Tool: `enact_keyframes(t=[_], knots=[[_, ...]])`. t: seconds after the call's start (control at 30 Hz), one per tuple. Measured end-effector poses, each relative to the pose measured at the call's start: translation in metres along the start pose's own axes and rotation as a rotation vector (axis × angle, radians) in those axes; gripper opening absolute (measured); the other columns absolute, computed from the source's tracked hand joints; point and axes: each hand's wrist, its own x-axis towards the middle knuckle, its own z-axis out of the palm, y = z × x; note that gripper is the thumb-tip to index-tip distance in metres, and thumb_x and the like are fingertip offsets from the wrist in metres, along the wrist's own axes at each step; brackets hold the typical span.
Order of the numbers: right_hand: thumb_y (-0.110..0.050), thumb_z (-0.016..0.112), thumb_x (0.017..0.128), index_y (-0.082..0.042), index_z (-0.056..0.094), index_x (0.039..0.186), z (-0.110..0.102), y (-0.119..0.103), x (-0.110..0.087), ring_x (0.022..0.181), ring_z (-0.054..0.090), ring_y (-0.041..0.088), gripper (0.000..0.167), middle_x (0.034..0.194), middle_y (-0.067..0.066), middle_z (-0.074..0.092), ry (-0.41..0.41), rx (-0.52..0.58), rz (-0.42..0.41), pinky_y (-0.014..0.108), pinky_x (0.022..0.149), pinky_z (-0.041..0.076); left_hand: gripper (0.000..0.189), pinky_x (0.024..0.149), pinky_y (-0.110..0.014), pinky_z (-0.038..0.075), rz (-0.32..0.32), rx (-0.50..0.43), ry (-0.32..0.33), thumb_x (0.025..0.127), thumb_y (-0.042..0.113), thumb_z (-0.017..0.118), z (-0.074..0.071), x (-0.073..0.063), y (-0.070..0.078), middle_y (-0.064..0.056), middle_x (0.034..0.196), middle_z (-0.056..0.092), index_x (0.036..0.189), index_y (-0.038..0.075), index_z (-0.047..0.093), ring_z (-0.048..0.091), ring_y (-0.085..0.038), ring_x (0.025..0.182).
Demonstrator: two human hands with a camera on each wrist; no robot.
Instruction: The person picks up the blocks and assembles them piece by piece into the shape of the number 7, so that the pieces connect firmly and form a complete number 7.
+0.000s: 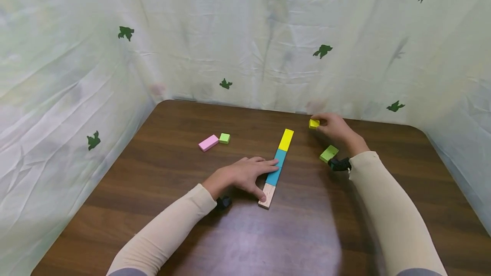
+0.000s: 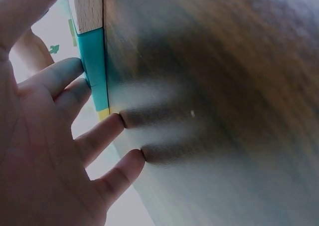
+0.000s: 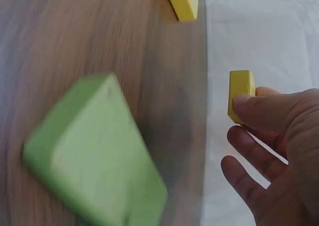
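Right hand pinches yellow block right of block row | left hand, outspread, touches row | we should press lightly

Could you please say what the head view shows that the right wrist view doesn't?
Only the head view: the left hand, pink block, small green block, blue blocks and bare-wood block.

Only the right wrist view: free fingers of the right hand.

Both: the right hand pinching a small yellow block, the larger green block and the longer yellow block.
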Motion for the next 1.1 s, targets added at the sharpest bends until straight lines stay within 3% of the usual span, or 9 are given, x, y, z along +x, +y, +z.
enact_keyframes(t=[0.2,0.7,0.93,1.1], knots=[[-0.005,0.056,0.097,0.0,0.055,0.138,0.017,-0.002,0.019,0.114,0.054,0.036,0.041,0.136,0.024,0.056,-0.005,0.058,0.035,0.052,0.097,0.046,0.091,0.12,-0.053,0.024,0.011,-0.01,-0.002,0.082,0.055,0.074,0.0,0.002,0.0,0.015,0.167,0.014,0.157,0.032,0.029,0.021,-0.023,0.153],[-0.004,0.056,0.096,0.0,0.057,0.137,0.039,-0.011,0.041,0.117,0.055,0.039,0.041,0.136,0.025,0.057,-0.009,0.033,0.011,0.053,0.099,0.047,0.091,0.12,-0.052,0.025,0.006,-0.007,0.001,0.081,0.053,0.075,0.0,-0.001,-0.002,0.015,0.167,0.014,0.157,0.031,0.03,0.022,-0.022,0.153],[-0.008,0.056,0.097,-0.002,0.057,0.137,0.046,-0.012,0.044,0.111,0.053,0.037,0.04,0.13,0.024,0.057,-0.015,0.012,0.044,0.052,0.098,0.046,0.091,0.12,-0.051,0.026,0.007,0.004,0.007,0.081,0.054,0.075,0.001,0.0,-0.002,0.016,0.167,0.014,0.157,0.032,0.03,0.023,-0.022,0.152],[-0.01,0.053,0.099,0.0,0.053,0.14,0.046,-0.012,0.04,0.12,0.053,0.039,0.042,0.137,0.025,0.054,-0.016,0.081,0.072,0.053,0.101,0.046,0.091,0.12,-0.051,0.025,0.007,-0.004,0.007,0.081,0.054,0.075,0.002,0.0,-0.003,0.016,0.167,0.014,0.157,0.032,0.03,0.022,-0.022,0.153]])
